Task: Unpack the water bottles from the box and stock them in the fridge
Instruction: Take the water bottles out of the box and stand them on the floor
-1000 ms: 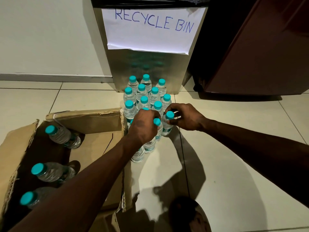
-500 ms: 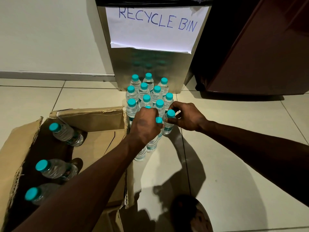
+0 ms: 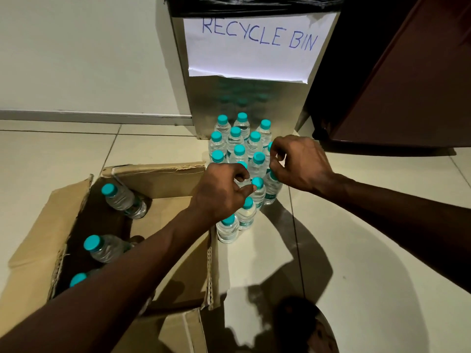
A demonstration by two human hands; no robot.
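Right hand (image 3: 298, 163) higher; three bottles (image 3: 119, 200) boxed.

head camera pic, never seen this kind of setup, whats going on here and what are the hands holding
No machine here: a person wears a camera on the head, looking down at their own two arms. The left hand and right hand are over a cluster of bottles with teal caps, standing upright on the tiled floor in front of a metal bin with a paper sign reading "RECYCLE BIN". The fingers of each hand curl at a bottle top; whether they grip is hard to tell. At left is an open cardboard box with three bottles left inside. The dark red cabinet at right may be the fridge.
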